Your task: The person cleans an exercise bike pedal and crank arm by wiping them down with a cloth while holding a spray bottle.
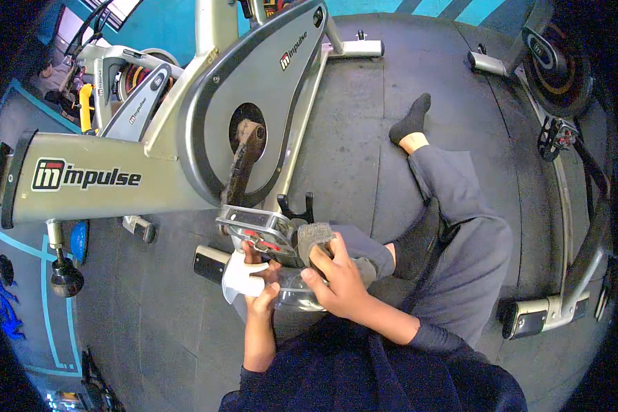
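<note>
Exercise-bike pedal [254, 220], one, with a pale edge, red fittings and metal hardware. Location: at the lower end of the worn crank arm [240, 168], beside the silver-grey drive cover [271, 82] marked "impulse", in front of the seated person. Handling, as judged: rigid and sturdy, likely to turn on its spindle, possibly slick if wet; best steadied by its outer frame, clear of the metal hardware.

Grey cloth [315, 235], one, folded or bunched. Handling, as judged: light, soft, easily squeezed; best taken by the back of the fold, leaving the front face exposed. Position: at the pedal's right end, in or against the fingers; whether it presses on the pedal is unclear.

Right hand [336, 285]: fingers and thumb bent about the cloth, gripping it.

Left hand [259, 278]: fingers bent, upper ones close under the pedal, thumb lower down. Whether they grip the pedal or the white spray head [237, 280] cannot be told.

Clear container [299, 295], one, apparently plastic, below the right hand; as judged, smooth and light. Its join to the spray head is hidden.
</note>
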`<state>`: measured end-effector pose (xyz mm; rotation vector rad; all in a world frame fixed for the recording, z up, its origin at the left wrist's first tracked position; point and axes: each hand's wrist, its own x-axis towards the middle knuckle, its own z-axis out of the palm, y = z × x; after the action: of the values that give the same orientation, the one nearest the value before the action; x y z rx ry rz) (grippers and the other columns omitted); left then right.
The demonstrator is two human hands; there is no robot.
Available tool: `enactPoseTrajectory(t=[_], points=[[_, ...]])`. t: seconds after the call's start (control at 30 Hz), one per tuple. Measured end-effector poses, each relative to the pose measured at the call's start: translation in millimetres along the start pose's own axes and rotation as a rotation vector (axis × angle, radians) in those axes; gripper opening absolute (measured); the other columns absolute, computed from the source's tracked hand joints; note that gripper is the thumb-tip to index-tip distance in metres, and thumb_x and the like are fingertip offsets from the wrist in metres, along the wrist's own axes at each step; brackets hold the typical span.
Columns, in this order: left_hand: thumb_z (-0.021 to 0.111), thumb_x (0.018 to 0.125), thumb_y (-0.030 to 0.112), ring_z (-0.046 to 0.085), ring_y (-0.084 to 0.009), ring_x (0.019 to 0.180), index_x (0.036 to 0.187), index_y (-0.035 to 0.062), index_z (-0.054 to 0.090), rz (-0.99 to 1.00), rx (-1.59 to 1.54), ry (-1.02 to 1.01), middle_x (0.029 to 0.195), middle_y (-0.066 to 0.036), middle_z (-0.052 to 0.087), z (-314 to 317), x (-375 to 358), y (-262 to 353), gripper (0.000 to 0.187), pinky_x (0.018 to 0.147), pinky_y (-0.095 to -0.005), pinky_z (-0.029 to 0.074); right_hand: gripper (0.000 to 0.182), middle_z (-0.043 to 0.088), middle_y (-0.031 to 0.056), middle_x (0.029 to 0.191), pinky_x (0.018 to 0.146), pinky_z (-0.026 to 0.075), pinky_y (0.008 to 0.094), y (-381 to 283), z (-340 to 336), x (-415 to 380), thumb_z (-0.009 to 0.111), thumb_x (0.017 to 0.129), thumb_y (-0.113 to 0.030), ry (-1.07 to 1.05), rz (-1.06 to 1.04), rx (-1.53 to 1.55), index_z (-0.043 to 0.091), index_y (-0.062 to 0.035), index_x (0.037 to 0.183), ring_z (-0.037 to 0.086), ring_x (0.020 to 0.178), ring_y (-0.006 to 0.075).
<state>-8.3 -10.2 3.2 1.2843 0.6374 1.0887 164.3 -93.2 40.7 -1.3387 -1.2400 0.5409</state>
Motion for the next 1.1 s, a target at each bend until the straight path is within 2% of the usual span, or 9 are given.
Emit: enactPoseTrajectory(t=[0.23,0.37,0.5,0.63,0.77,0.9,0.93,1.03,1.1], points=[[0.071,0.063,0.02,0.035,-0.0221,0.13,0.152,0.0146,0.013,-0.03,0.001,-0.035,0.153,-0.009,0.022,-4.1,-2.3,-0.5,0.106,0.1,-0.0379,0.035,0.037,0.043,0.0267,0.12,0.084,0.048,0.045,-0.1,2.8,-19.5,0.059,0.089,-0.035,-0.082,-0.016,-0.041,0.059,-0.0054,0.111,0.056,0.1,0.0447],[0.072,0.066,0.023,0.035,-0.0226,0.13,0.152,0.015,0.013,0.037,0.023,-0.079,0.153,-0.009,0.021,-4.7,1.6,-0.3,0.105,0.1,-0.039,0.035,0.034,0.049,0.0212,0.113,0.08,0.049,0.0435,16.5,0.6,-24.4,0.06,0.089,-0.031,-0.076,-0.056,-0.012,0.059,-0.0059,0.112,0.057,0.097,0.0398],[0.074,0.065,0.024,0.029,-0.0205,0.136,0.152,0.0113,0.014,-0.02,0.067,-0.075,0.154,-0.01,0.021,-10.9,-6.4,2.1,0.106,0.097,-0.0355,0.037,0.037,0.052,0.0187,0.097,0.076,0.045,0.0367,21.2,-4.2,-25.0,0.07,0.081,-0.02,-0.01,-0.056,0.088,0.057,0.0063,0.104,0.055,0.083,0.0318],[0.074,0.065,0.026,0.028,-0.0208,0.138,0.151,0.0093,0.017,0.078,0.102,-0.056,0.152,-0.011,0.025,-10.6,-12.3,1.9,0.104,0.094,-0.0324,0.038,0.039,0.054,0.0167,0.09,0.073,0.045,0.0338,16.7,-19.3,-16.9,0.074,0.078,-0.021,0.07,-0.053,0.007,0.057,0.006,0.101,0.055,0.079,0.03],[0.071,0.062,0.036,0.028,-0.0306,0.137,0.151,0.0114,0.017,0.143,0.226,-0.003,0.149,-0.015,0.028,-0.6,-19.9,19.9,0.107,0.106,-0.0447,0.03,0.034,0.054,0.0156,0.086,0.068,0.043,0.0327,16.8,-25.2,-11.9,0.073,0.078,-0.018,0.18,-0.07,-0.007,0.059,0.0045,0.098,0.055,0.077,0.0295],[0.069,0.064,0.041,0.027,-0.0335,0.137,0.15,0.0148,0.021,0.131,0.296,-0.043,0.149,-0.017,0.027,-0.5,-28.1,37.3,0.102,0.108,-0.0503,0.026,0.034,0.056,0.0177,0.095,0.074,0.046,0.0348,3.1,-30.3,3.1,0.072,0.079,-0.02,0.16,-0.153,-0.06,0.059,0.0041,0.1,0.058,0.082,0.0312],[0.069,0.064,0.041,0.027,-0.0341,0.138,0.15,0.0165,0.023,0.155,0.257,-0.067,0.148,-0.017,0.027,-1.9,-29.7,40.3,0.101,0.108,-0.0507,0.027,0.041,0.057,0.0208,0.105,0.082,0.046,0.0351,-1.0,-30.7,6.8,0.071,0.08,-0.022,0.136,-0.177,-0.165,0.058,0.005,0.108,0.06,0.092,0.0343],[0.07,0.064,0.041,0.027,-0.0355,0.137,0.148,0.0208,0.028,0.186,0.2,-0.075,0.148,-0.017,0.027,-2.8,-37.4,55.4,0.096,0.108,-0.0517,0.028,0.053,0.058,0.0216,0.114,0.082,0.05,0.0387,-18.5,-31.4,36.7,0.069,0.082,-0.033,0.043,-0.249,-0.105,0.055,0.0001,0.121,0.06,0.101,0.0408],[0.07,0.065,0.038,0.029,-0.036,0.136,0.146,0.0213,0.033,0.215,0.262,-0.111,0.146,-0.018,0.03,-5.3,-41.7,65.0,0.091,0.108,-0.0507,0.028,0.055,0.06,0.0207,0.114,0.086,0.049,0.0377,-12.5,-18.8,54.5,0.067,0.084,-0.035,0.035,-0.249,0.032,0.054,-0.0028,0.127,0.062,0.103,0.0362]])
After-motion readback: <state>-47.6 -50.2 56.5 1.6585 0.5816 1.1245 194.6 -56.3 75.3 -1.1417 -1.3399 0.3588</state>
